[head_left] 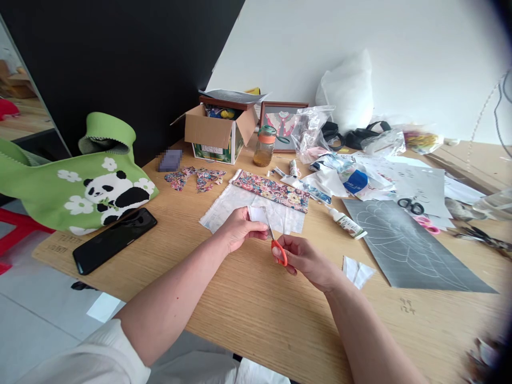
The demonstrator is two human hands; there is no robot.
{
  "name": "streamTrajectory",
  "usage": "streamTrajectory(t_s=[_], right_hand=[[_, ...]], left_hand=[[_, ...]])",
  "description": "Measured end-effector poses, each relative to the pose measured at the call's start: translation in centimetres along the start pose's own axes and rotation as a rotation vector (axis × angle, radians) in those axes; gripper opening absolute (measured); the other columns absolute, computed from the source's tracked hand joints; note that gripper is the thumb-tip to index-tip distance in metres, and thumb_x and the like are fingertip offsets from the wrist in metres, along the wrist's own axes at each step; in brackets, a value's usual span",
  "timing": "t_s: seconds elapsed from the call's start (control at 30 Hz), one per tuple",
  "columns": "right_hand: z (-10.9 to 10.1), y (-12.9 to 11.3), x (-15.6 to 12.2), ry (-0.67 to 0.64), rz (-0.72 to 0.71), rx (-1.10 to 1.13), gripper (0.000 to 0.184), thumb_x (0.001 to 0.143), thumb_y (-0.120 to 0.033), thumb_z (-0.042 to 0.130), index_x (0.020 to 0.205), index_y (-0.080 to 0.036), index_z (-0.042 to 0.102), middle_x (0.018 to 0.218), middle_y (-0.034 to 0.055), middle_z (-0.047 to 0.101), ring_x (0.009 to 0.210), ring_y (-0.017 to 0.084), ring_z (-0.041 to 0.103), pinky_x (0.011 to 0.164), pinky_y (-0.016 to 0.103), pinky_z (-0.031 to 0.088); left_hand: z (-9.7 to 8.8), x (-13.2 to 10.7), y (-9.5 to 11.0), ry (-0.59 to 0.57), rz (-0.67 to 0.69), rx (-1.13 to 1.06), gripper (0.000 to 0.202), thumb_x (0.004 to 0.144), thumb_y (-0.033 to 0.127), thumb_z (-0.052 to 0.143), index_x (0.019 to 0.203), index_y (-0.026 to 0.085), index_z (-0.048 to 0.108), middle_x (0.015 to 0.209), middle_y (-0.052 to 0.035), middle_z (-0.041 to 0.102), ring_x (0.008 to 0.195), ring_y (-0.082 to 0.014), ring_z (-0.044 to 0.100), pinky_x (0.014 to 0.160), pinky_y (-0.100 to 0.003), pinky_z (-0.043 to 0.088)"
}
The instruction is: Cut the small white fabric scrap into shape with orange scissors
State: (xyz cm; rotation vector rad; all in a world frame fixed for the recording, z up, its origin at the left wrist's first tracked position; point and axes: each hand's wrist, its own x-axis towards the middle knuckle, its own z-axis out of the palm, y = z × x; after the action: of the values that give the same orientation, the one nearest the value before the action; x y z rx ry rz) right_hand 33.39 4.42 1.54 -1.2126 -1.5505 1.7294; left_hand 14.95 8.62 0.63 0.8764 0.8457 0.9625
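Here's the left hand (242, 229), thumb and fingers pinched on a small white piece (257, 214), held up just above the near part of the table (240, 304). And over on the right, the right hand (302, 256) is closed around the orange handles of the scissors (279, 252), blades pointing away from the body and right beside that white piece. Are the blades biting into it? Too small to tell from here!

The piece looks like thin cloth, so it should be light, soft and floppy, nothing fragile, though its cut edge could fray. The place to take it is close to the cutting line, pinched flat with fingertips well off the blades; held too far back, it would likely fold rather than part. The scissors look small and rigid, best steered by the loops.

Just beyond lie the white cloth (216, 212) and, over its far side, the flowered strip (272, 191); a white scrap (357, 272) rests near the right forearm.
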Motion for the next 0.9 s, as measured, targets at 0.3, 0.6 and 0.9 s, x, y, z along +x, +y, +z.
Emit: streamTrajectory(t_s=[0.3,0.6,0.9], right_hand=[[-0.35,0.50,0.19,0.000,-0.003,-0.033,0.046,0.072,-0.059,0.072,0.075,-0.016,0.056,0.063,-0.0033,0.049,0.050,0.007,0.037,0.046,0.023,0.025],[-0.10,0.01,0.08,-0.009,0.014,0.013,0.047,0.068,-0.059,0.074,0.073,-0.017,0.054,0.064,-0.0030,0.048,0.050,0.007,0.038,0.046,0.024,0.026],[-0.10,0.14,0.07,-0.007,-0.007,0.002,0.047,0.070,-0.060,0.073,0.072,-0.017,0.054,0.064,-0.0032,0.048,0.049,0.007,0.037,0.046,0.023,0.026]], left_hand=[[0.00,-0.01,0.05,0.006,-0.002,-0.003,0.029,0.054,0.016,0.079,0.074,0.009,0.059,0.066,-0.0036,0.064,0.057,-0.0121,0.061,0.055,-0.022,0.053],[-0.04,0.04,-0.16,-0.008,-0.006,-0.003,0.031,0.053,0.016,0.080,0.075,0.009,0.059,0.067,-0.0042,0.064,0.057,-0.0124,0.061,0.056,-0.024,0.052],[-0.02,0.00,-0.18,0.000,-0.013,-0.008,0.030,0.055,0.016,0.079,0.076,0.008,0.059,0.067,-0.0044,0.064,0.058,-0.0124,0.062,0.057,-0.023,0.052]])
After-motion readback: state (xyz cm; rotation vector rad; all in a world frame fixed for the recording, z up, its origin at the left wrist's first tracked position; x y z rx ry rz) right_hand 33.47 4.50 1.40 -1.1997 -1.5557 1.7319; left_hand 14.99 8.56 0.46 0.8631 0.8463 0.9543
